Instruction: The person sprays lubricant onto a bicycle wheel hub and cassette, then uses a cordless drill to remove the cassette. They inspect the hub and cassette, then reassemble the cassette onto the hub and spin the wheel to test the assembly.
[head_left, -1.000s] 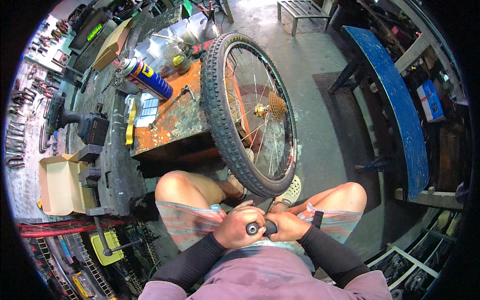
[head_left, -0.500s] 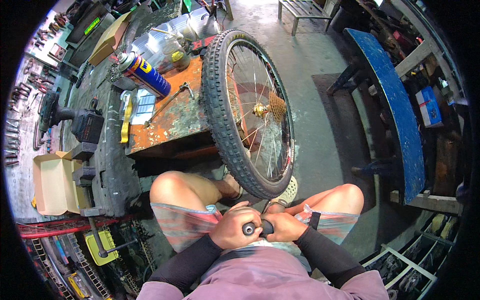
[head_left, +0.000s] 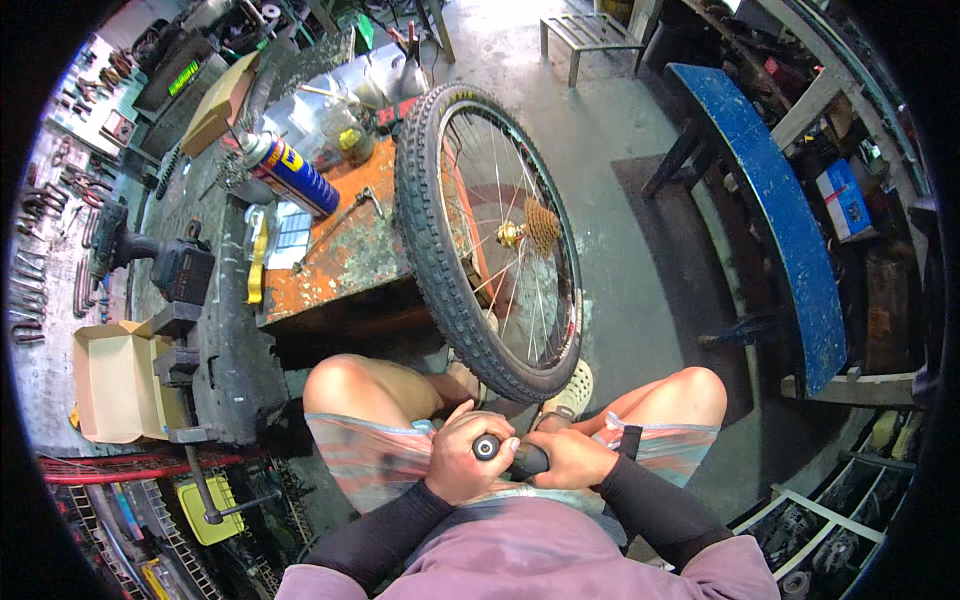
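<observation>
My left hand (head_left: pixel 462 462) is closed around a dark cylindrical piece (head_left: pixel 487 447) with a pale ring and a hole at its upward end. Beside it, my right hand (head_left: pixel 572 458) is wrapped around a second black rounded piece (head_left: pixel 531 460). Whether the two are parts of one tool is hidden by my fingers. Both hands are in my lap, close together. Just beyond them stands a bicycle wheel (head_left: pixel 412 215) with a knobby black tyre, upright against the orange bench. A gold hub (head_left: pixel 512 234) and a bronze-coloured cassette (head_left: pixel 543 230) show at its middle.
On the worn orange bench (head_left: pixel 352 262) are a blue spray can (head_left: pixel 302 178), a metal rod-like tool (head_left: pixel 330 232) and a glass jar (head_left: pixel 350 140). A cordless drill (head_left: pixel 180 262) and an open cardboard box (head_left: pixel 120 385) lie to the left. A blue bench (head_left: pixel 775 210) stands right.
The dark piece in my left hand has tipped and shifted slightly up and left, showing its end more squarely. My right hand keeps its hold. The view has shifted a little.
</observation>
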